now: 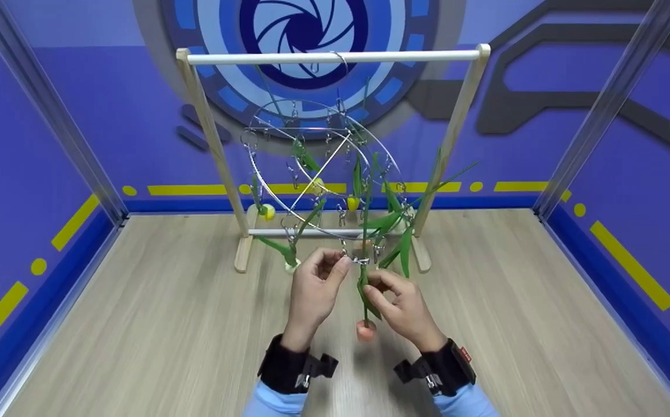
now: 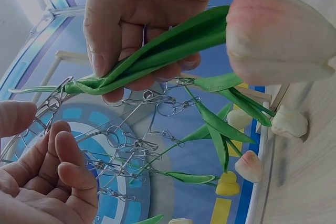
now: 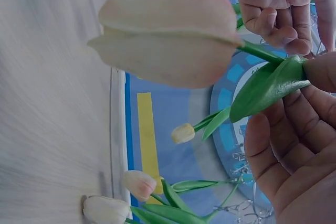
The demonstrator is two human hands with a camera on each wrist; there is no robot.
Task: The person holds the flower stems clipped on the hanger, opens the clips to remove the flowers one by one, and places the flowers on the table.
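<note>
A pink-white artificial tulip hangs bloom down at the front of a round wire hanger with metal clips. My right hand pinches its green stem and leaf between thumb and fingers, just below a metal clip. The stem's upper end passes through that clip. My left hand pinches the clip's handle end between thumb and fingertips, its other fingers loosely curled. In the right wrist view the tulip's bloom looms close, and the right thumb lies on the leaf.
The hanger hooks over the white top bar of a wooden-legged rack. Other tulips hang from its clips, including a yellow one and a white one. A wood-grain tabletop lies below, with printed blue panels around it.
</note>
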